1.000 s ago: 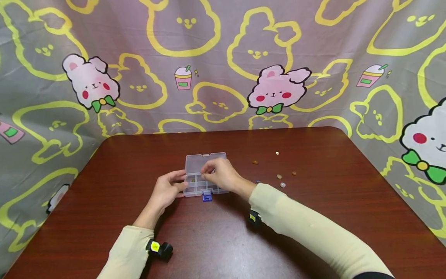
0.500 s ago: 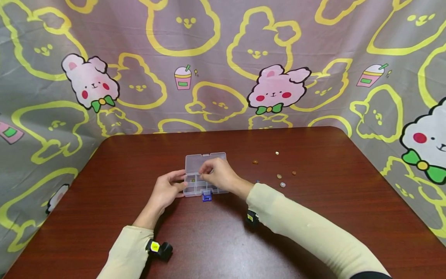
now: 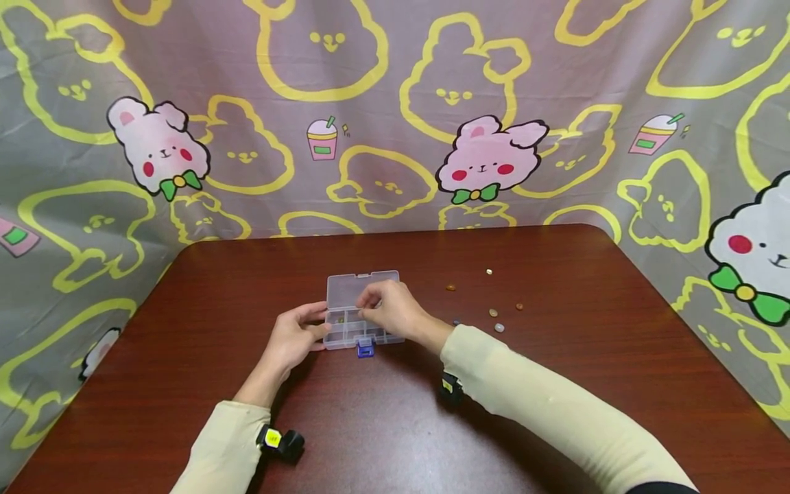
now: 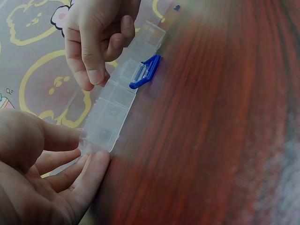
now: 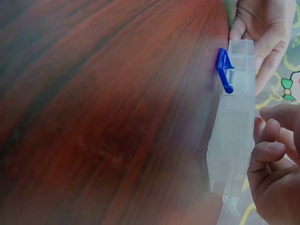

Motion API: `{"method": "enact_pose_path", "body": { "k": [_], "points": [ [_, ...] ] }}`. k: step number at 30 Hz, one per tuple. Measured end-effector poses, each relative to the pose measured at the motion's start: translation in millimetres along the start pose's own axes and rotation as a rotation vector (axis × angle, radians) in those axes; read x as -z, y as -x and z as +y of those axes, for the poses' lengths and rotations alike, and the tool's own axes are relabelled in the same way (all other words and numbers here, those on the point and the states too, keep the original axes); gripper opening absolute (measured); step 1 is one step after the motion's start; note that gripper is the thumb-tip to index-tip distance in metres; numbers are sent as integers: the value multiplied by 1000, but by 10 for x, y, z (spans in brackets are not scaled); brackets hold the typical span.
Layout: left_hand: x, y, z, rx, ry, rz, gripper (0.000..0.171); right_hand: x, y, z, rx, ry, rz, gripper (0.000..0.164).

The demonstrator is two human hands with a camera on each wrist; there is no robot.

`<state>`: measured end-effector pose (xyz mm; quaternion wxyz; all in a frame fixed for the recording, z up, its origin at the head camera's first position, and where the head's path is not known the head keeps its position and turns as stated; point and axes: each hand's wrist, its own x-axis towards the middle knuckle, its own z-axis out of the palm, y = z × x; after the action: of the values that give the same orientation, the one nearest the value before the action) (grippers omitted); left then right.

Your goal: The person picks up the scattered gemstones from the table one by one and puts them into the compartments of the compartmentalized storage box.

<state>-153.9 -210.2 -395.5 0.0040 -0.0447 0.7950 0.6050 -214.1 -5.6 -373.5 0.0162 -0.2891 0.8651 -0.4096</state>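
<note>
From my remote seat, I see a clear divided box near the middle of a reddish-brown counter. Its lid is folded back on the far side, leaving the compartments reachable from above, and the unfastened blue latch juts toward the person. The left hand grips the box's left end between thumb and fingers; I judge this steadies a light box that might otherwise slide. The right hand is poised over the back row, fingers bent and tips close together, but I cannot tell whether they pinch anything. A tiny greenish piece lies in the back left compartment. Right of the box, an amber stone, a brown stone, a tan stone, a white stone and a pale chip lie scattered, with a dark blue piece just beyond the right cuff; that side probably suits the right hand's reach.
</note>
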Motion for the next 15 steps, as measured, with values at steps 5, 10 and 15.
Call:
{"method": "enact_pose_path", "body": {
  "k": [5,10,15],
  "points": [
    [0,6,-7,1,6,-3,44,24,39,14,14,-4,8,6],
    [-4,10,2,1,14,-4,45,71,88,23,39,-4,9,5],
    [-1,18,17,5,7,2,45,115,148,49,49,-4,2,5]
  ]
}}
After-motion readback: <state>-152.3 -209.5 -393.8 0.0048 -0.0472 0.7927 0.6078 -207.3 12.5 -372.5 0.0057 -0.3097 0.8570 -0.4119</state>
